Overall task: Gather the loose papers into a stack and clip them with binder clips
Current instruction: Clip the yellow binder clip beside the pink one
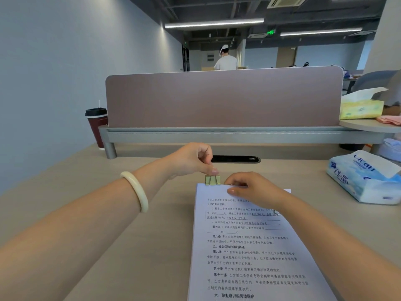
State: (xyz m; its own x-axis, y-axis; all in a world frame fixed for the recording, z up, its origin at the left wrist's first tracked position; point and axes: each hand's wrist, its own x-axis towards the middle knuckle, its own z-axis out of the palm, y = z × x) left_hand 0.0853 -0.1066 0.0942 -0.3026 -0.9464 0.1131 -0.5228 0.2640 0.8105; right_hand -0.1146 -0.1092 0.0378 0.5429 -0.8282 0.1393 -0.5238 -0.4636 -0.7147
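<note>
A stack of printed white papers (249, 253) lies on the desk in front of me, its top edge squared. A pale green binder clip (212, 180) sits at the left end of that top edge, its wire handles standing up. My left hand (195, 159), with a pale bangle on the wrist, pinches the clip's handles between thumb and finger from above. My right hand (249, 187) lies on the top edge of the stack just right of the clip, fingers curled and pressing the sheets down.
A beige desk (108, 235) with a cable slot (236, 159) behind my hands. A mauve divider panel (223, 98) stands at the back. A dark red cup (97, 124) stands back left. A blue tissue pack (364, 177) lies at right, a yellow tissue box (361, 108) on a shelf.
</note>
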